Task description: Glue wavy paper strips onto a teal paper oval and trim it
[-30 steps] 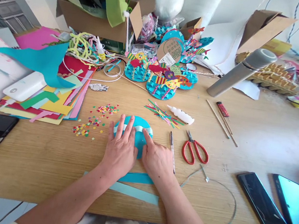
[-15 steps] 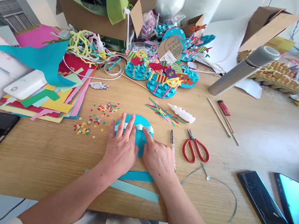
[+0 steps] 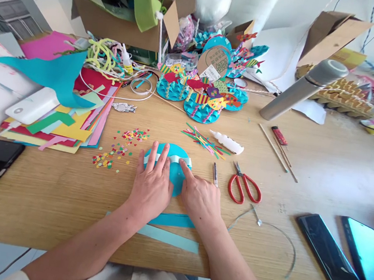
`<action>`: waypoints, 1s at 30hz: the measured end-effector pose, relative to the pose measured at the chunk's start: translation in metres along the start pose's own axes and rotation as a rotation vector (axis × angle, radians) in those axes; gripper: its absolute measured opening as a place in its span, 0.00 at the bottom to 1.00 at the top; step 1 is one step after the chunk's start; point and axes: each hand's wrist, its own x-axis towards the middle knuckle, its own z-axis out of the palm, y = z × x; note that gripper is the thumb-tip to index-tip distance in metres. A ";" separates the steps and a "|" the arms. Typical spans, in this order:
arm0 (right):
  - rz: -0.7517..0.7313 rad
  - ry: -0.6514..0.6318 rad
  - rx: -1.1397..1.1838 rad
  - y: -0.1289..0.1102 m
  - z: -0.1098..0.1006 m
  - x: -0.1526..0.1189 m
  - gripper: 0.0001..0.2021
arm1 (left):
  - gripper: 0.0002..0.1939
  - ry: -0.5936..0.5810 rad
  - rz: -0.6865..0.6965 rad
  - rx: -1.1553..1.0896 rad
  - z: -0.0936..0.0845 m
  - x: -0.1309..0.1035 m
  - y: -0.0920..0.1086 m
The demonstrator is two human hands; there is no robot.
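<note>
A round blue disc [image 3: 177,183] lies on the table with a pale, wavy paper strip [image 3: 175,159] across its upper part. My left hand [image 3: 152,183] rests flat on the disc, fingers apart, two of them over the strip. The index finger of my right hand [image 3: 202,199] is stretched out and presses on the strip, while its other fingers curl under with nothing visible in them. Nearer to me lie a blue paper strip [image 3: 172,220] and a pale blue one [image 3: 171,239]. A pen [image 3: 215,174] sits beside my right hand, partly covered by it.
Red-handled scissors [image 3: 245,183] and a white glue bottle [image 3: 227,141] lie to the right. Thin paper strips [image 3: 204,141] and confetti pieces [image 3: 105,159] surround the disc. Further off stand a grey flask [image 3: 300,90] and decorated blue crafts [image 3: 201,112]. Phones [image 3: 327,250] lie at both sides.
My right hand has shifted very slightly to the right, covering more of the pen. The left hand stays put on the disc.
</note>
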 end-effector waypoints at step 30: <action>-0.033 -0.056 -0.013 0.004 -0.004 0.001 0.28 | 0.25 0.006 0.012 -0.018 0.000 -0.001 -0.002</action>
